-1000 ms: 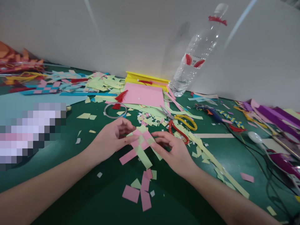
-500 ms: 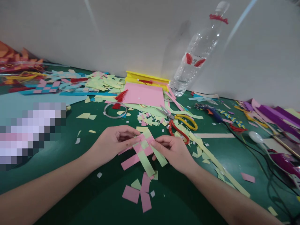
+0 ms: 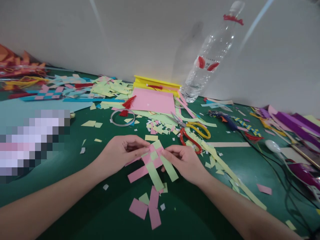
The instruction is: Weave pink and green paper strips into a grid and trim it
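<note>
Between my two hands is a small woven piece of pink and pale green paper strips (image 3: 153, 155), checkered in the middle with loose strip ends pointing down. My left hand (image 3: 126, 150) pinches its left edge between thumb and fingers. On the opposite edge, my right hand (image 3: 182, 161) pinches it with the thumb on top. The undersides of the fingers are partly hidden. Below the woven piece, several pink paper pieces (image 3: 138, 208) and green scraps lie on the green table (image 3: 105, 216).
Open-bladed scissors (image 3: 197, 129) with red and yellow handles lie beyond my right hand. A tape ring (image 3: 111, 119) and pink paper sheet (image 3: 152, 100) lie farther back. A clear bottle (image 3: 206, 63) stands by the wall. A glue gun (image 3: 301, 173) and its cable are at right.
The woven piece stays in both hands and its lower strip ends have shifted slightly downward. Both hands keep nearly the same place and grip.
</note>
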{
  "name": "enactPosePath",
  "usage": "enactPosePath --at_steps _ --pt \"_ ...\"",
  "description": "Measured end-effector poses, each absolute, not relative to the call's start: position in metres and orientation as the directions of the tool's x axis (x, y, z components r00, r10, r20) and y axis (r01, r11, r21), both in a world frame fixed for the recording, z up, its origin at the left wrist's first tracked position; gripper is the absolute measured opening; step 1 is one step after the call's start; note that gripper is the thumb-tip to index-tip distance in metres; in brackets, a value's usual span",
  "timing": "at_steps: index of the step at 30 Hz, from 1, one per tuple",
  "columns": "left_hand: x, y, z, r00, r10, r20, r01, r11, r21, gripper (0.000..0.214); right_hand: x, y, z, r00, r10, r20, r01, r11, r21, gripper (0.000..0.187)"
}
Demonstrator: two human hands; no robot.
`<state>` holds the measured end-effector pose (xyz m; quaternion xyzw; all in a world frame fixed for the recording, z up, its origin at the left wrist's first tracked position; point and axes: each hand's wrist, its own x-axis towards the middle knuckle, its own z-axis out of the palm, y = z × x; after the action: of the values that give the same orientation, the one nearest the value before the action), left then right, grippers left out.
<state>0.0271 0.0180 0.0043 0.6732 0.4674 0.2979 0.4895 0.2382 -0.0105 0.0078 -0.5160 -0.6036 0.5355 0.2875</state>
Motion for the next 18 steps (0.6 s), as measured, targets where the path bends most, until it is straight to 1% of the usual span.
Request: enactPosePath --at_steps 5,11,14,18 --pt "0.027 0.018 0.003 0.384 0.921 -0.06 0.344 -0.082 0.936 0.019 0.239 -0.009 0.007 -0.329 0.921 -0.209 0.283 -0.114 -0.952 0.026" --pt "0.026 0.02 0.0 0.403 0.914 -0.04 0.35 -0.114 0.93 0.02 0.236 -0.007 0.011 -0.295 0.946 -0.135 0.404 -0.005 -0.915 0.02" --pt "0.026 0.02 0.001 0.414 0.91 -0.037 0.343 -0.119 0.932 0.021 0.231 -0.006 0.014 -0.299 0.947 -0.119 0.418 0.018 -0.908 0.021" --pt "0.024 0.021 0.006 0.347 0.938 -0.004 0.325 -0.116 0.939 0.025 0.224 -0.002 0.018 -0.275 0.957 -0.094 0.393 0.023 -0.919 0.022"
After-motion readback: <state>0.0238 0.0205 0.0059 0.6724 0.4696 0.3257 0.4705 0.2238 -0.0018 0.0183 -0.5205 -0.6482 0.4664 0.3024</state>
